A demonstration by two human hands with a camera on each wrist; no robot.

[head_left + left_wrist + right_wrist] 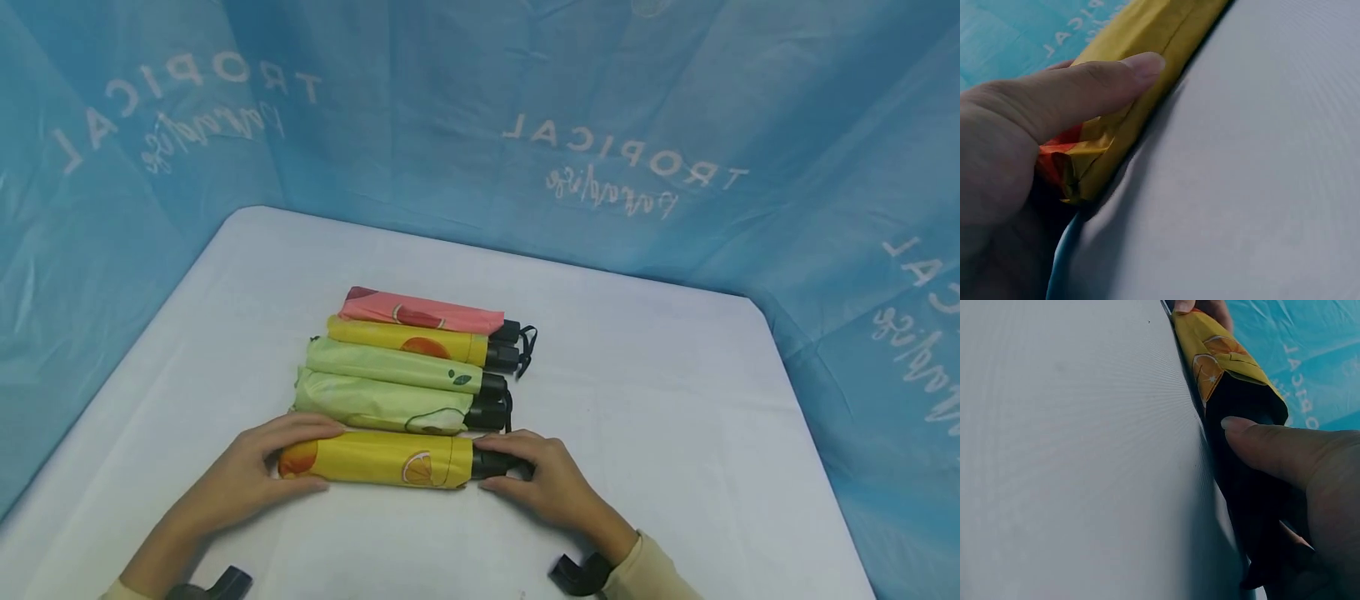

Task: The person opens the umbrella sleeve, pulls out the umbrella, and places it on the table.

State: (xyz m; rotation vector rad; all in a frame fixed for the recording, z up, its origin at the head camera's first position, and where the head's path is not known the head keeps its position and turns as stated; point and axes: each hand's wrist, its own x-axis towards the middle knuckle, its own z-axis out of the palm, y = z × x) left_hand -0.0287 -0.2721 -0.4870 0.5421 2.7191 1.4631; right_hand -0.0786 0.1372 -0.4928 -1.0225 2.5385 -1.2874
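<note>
One umbrella [371, 458] lies across the lower center of the frame on a table [637, 375], between a left hand [251, 468] at its left end and a right hand [553, 482] at the handle [487, 464] on its right. Just above it in the picture, four more umbrellas [390, 402] lie side by side, handles also to the right, while a curtain [450, 125] spans the top behind the table and hangs along both edges.

Dressed in light beige and black
The right sleeve [652, 573], at the lower right of the head view, is plain and ends in a softly creased edge; the right wrist fitting [581, 578] beside it is black and curved. At the lower left, a sliver of the left sleeve [122, 592] shows near the left wrist fitting [231, 583], black with a blocky end.
</note>
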